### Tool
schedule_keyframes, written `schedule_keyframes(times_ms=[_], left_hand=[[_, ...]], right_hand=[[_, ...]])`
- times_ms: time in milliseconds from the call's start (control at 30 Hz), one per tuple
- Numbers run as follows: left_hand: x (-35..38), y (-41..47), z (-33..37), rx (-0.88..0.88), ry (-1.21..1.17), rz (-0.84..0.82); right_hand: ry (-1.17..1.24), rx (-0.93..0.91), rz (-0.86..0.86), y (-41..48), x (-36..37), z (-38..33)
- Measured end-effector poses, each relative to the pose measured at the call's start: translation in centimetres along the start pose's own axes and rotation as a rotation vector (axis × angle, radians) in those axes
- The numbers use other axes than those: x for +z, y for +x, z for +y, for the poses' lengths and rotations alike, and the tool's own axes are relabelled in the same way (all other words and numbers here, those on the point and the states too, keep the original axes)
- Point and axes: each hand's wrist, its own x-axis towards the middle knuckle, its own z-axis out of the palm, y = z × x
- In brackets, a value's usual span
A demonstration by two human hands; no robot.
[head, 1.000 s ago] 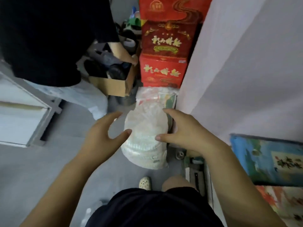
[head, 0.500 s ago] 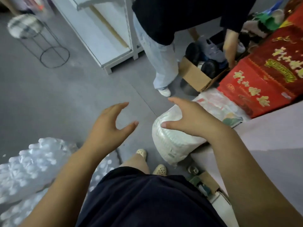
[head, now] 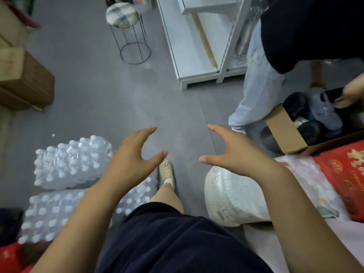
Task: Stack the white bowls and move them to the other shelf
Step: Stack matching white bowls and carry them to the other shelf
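Observation:
No white bowls show in this view. My left hand (head: 132, 154) hovers open over the grey floor, fingers spread and curved, holding nothing. My right hand (head: 232, 150) is open too, thumb pointing left, just above a white plastic-wrapped bundle (head: 228, 198) that stands on the floor at the lower right. The two hands face each other with a gap between them. A white shelf unit (head: 197, 46) stands on the floor at the top middle, its lower board bare.
Another person in light jeans (head: 254, 89) stands at the right, reaching into a cardboard box of shoes (head: 285, 129). Shrink-wrapped water bottle packs (head: 69, 160) lie at the lower left. A wire stool (head: 126, 26), brown cartons (head: 25, 79) and a red box (head: 344, 180) surround the floor.
The view has swung left, away from the stacked red boxes toward the open floor. My right hand has lifted off the white bundle; both hands stay open and empty.

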Motion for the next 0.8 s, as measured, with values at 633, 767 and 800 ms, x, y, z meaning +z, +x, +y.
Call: schedule_keyframes(times_ms=[633, 767, 800], left_hand=[[-16.4, 29.3, -6.1, 0.032, 0.054, 0.128], [-17.2, 33.7, -7.8, -0.04, 0.034, 0.136], [-17.2, 35.0, -8.1, -0.055, 0.035, 0.131]], right_hand=[[-0.029, -0.151, 0.068, 31.2, -9.0, -15.7], [-0.078, -0.171, -0.021, 37.3, -10.1, -17.1], [-0.087, -0.173, -0.041, 39.1, -10.7, -17.4]])
